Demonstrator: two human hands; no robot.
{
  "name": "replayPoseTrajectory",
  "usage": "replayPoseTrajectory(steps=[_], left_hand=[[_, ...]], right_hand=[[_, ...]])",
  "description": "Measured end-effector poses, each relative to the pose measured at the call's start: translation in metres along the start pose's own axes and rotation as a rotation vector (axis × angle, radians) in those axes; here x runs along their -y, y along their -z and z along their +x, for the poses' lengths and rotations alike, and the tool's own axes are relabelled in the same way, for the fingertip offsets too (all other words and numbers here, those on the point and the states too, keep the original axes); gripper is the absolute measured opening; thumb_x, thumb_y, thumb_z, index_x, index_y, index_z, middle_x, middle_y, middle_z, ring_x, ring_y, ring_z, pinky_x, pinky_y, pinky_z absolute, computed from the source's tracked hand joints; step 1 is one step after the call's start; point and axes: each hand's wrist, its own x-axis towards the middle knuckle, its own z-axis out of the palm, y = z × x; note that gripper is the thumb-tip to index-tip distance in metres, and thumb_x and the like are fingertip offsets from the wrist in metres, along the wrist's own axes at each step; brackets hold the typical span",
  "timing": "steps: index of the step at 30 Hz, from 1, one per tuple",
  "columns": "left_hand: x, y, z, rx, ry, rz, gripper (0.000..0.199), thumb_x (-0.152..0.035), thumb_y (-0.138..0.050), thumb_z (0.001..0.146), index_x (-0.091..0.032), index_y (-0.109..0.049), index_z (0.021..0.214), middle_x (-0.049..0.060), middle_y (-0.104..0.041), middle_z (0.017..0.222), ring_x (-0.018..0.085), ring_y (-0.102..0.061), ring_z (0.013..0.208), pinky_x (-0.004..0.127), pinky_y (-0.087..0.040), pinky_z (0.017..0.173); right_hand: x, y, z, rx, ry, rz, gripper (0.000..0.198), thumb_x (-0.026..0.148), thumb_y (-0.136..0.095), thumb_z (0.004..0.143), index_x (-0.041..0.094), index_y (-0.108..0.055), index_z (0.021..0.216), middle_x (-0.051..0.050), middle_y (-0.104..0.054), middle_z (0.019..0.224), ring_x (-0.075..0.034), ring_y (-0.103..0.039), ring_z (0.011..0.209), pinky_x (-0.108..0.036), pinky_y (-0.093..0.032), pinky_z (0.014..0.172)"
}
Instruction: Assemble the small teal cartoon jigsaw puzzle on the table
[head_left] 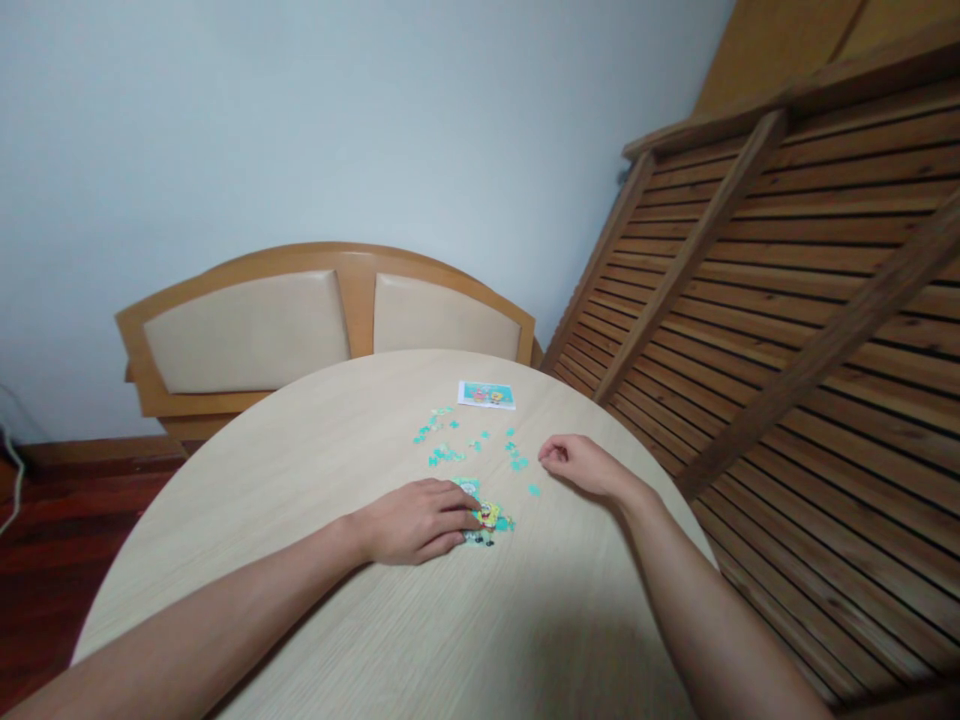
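- Card (487,395) printed with a pink and a yellow cartoon figure on turquoise, lying toward the far side of the round table (337,440); any lettering is too small to read.
- Partly joined puzzle (489,516) in front of the person, its print showing a yellow, square-bodied cartoon figure.
- Left hand (420,522) palm down, fingers extended over the puzzle's left part, covering some of it.
- Right hand (576,462) right of the loose pieces (448,456), fingers curled inward; I cannot tell whether it pinches anything.
- 1 turquoise piece (534,490) apart from the others, between right hand and puzzle.
- Behind the table, a headboard (358,300) with 2 cream panels.
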Motion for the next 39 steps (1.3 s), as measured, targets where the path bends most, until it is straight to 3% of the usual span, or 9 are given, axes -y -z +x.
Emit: replayPoseTrajectory(steps=[2,5,15,20,27,33,39], left_hand=[[0.000,0.000,0.000,-0.007,-0.005,-0.009,0.035,-0.027,-0.039,0.103,-0.023,-0.053,0.135,0.011,-0.061,0.131,0.024,-0.057,0.120,0.038,-0.044,0.105],[0.001,0.000,0.000,-0.020,-0.011,-0.016,0.034,-0.028,-0.039,0.103,-0.023,-0.054,0.133,0.011,-0.062,0.127,0.024,-0.059,0.116,0.038,-0.045,0.103],[0.001,0.000,0.000,-0.002,-0.010,-0.003,0.032,-0.027,-0.041,0.103,-0.022,-0.056,0.131,0.010,-0.064,0.125,0.023,-0.059,0.112,0.037,-0.046,0.100],[0.001,-0.001,0.001,-0.033,-0.029,-0.008,0.031,-0.026,-0.042,0.102,-0.022,-0.056,0.129,0.010,-0.065,0.122,0.023,-0.060,0.110,0.036,-0.047,0.099],[0.000,0.001,0.001,-0.019,-0.025,-0.006,0.032,-0.026,-0.041,0.102,-0.022,-0.056,0.130,0.010,-0.065,0.122,0.023,-0.060,0.111,0.036,-0.047,0.099],[0.001,-0.001,0.001,-0.009,-0.015,-0.002,0.031,-0.026,-0.042,0.102,-0.021,-0.057,0.130,0.010,-0.064,0.124,0.023,-0.059,0.111,0.037,-0.047,0.100],[0.001,-0.001,0.000,-0.014,-0.016,0.000,0.031,-0.026,-0.042,0.103,-0.022,-0.057,0.130,0.010,-0.064,0.124,0.023,-0.059,0.111,0.037,-0.047,0.099]], right_hand=[[-0.007,0.004,0.002,-0.160,-0.045,-0.097,0.023,0.024,-0.056,0.082,0.014,-0.073,0.092,-0.008,-0.072,0.083,-0.018,-0.062,0.071,-0.027,-0.043,0.066],[-0.020,0.006,0.005,-0.256,-0.114,-0.183,0.026,0.024,-0.053,0.086,0.014,-0.075,0.097,-0.011,-0.074,0.094,-0.021,-0.066,0.081,-0.029,-0.047,0.075],[-0.035,-0.008,0.011,-0.201,-0.088,-0.169,0.032,0.039,-0.065,0.084,0.014,-0.076,0.103,-0.013,-0.072,0.108,-0.025,-0.066,0.098,-0.034,-0.049,0.087],[-0.031,-0.011,0.013,-0.179,0.002,-0.133,0.023,0.031,-0.064,0.084,0.016,-0.077,0.096,-0.011,-0.073,0.099,-0.024,-0.066,0.091,-0.033,-0.048,0.084],[-0.028,-0.019,0.019,-0.184,0.138,-0.006,0.023,0.033,-0.062,0.086,0.017,-0.076,0.094,-0.010,-0.071,0.099,-0.023,-0.064,0.093,-0.034,-0.048,0.088],[-0.044,-0.004,0.016,-0.309,-0.044,-0.001,0.027,0.031,-0.056,0.087,0.015,-0.075,0.096,-0.011,-0.075,0.097,-0.023,-0.066,0.085,-0.034,-0.049,0.081],[-0.051,-0.003,0.011,-0.165,-0.061,0.069,0.031,0.035,-0.063,0.080,0.013,-0.075,0.097,-0.012,-0.075,0.095,-0.023,-0.066,0.084,-0.034,-0.049,0.080]])
